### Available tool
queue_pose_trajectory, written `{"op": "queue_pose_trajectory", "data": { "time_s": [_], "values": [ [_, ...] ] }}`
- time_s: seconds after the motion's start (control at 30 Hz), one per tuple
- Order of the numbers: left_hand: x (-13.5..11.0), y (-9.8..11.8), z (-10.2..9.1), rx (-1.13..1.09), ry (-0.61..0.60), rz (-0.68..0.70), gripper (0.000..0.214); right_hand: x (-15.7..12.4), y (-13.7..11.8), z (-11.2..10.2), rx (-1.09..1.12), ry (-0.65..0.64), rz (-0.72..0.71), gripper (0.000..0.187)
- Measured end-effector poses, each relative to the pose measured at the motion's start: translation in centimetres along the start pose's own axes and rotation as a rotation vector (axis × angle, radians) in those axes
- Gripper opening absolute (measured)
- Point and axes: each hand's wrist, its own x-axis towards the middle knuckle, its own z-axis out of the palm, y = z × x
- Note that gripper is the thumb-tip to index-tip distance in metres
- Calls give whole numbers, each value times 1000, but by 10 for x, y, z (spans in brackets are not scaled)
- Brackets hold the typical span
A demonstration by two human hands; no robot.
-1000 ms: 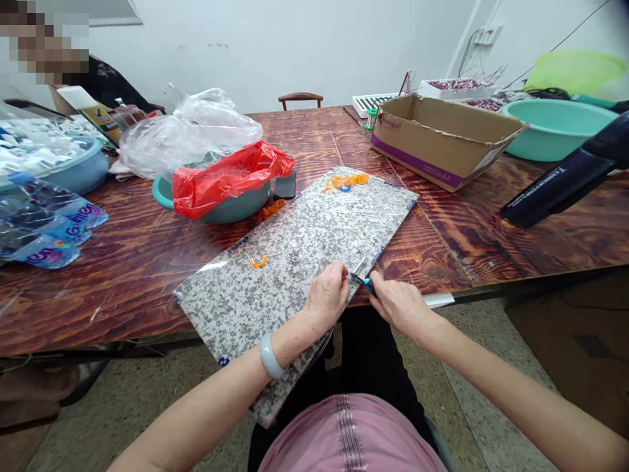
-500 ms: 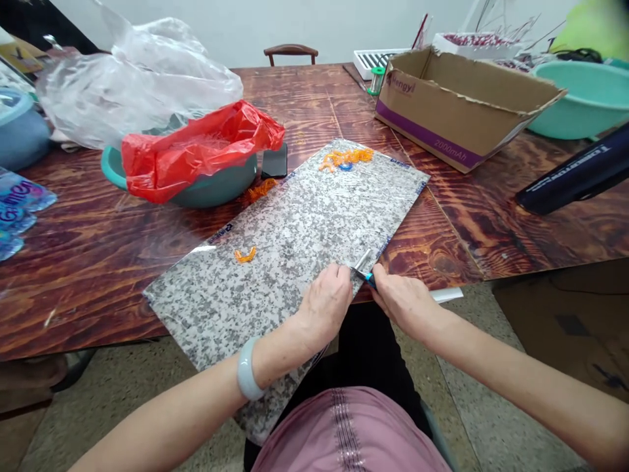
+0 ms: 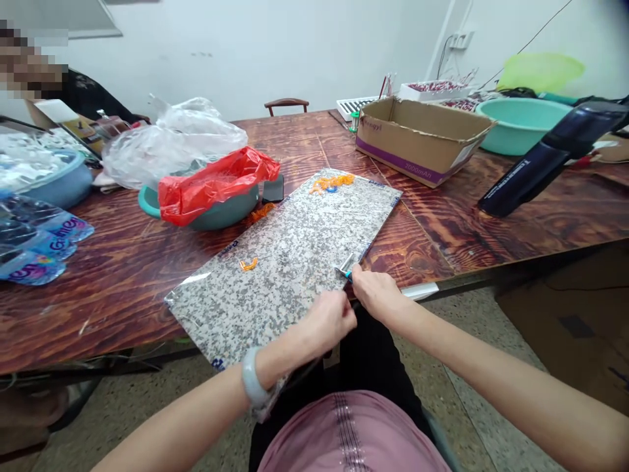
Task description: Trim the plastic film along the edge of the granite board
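My right hand is closed around a small hand tool with a blue-and-black handle and a thin metal tip. Its tip points left over the edge of a grey speckled board, whose surface looks covered with clear film. Just below the board's edge, my left hand is curled with thumb and fingers together; whatever is in it, if anything, is hidden. One curved orange plastic piece lies alone on the board. Towards the far end sits a cluster of orange pieces beside a small blue piece.
Left of the board stands a teal basin with a red plastic bag over it, near a phone. A cardboard box, a dark flask and a light green basin are at the right. Another person sits far left.
My left hand has drawn away from the tool, down and towards me. The tool stays in my right hand. The camera view has tilted up and shifted slightly.
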Motion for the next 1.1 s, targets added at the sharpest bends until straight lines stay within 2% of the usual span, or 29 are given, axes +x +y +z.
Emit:
{"op": "queue_pose_trajectory", "data": {
  "time_s": [0.07, 0.13, 0.23, 0.3, 0.57, 0.83, 1.1],
  "values": [
    [-11, -2, 1, -79, -30, 45, 13, -1, -1, 2, 28, 14, 15, 18],
    [-15, -11, -4, -109, 68, 51, 14, -3, 1, 5, 62, 63, -6, 18],
    [-8, -28, -18, -83, 248, 44, 16, -7, 11, 8, 122, 122, -86, 20],
    [0, -36, -22, -67, 291, 53, 15, -8, 21, 8, 168, 123, -114, 21],
    [21, -38, -8, -6, 319, 101, 15, -6, 49, 10, 311, 142, -53, 20],
    [24, -38, -8, -5, 315, 130, 15, 2, 57, 14, 332, 151, -31, 24],
    [26, -37, -7, -8, 329, 90, 15, 11, 70, 10, 389, 233, -22, 27]
  ]
}}
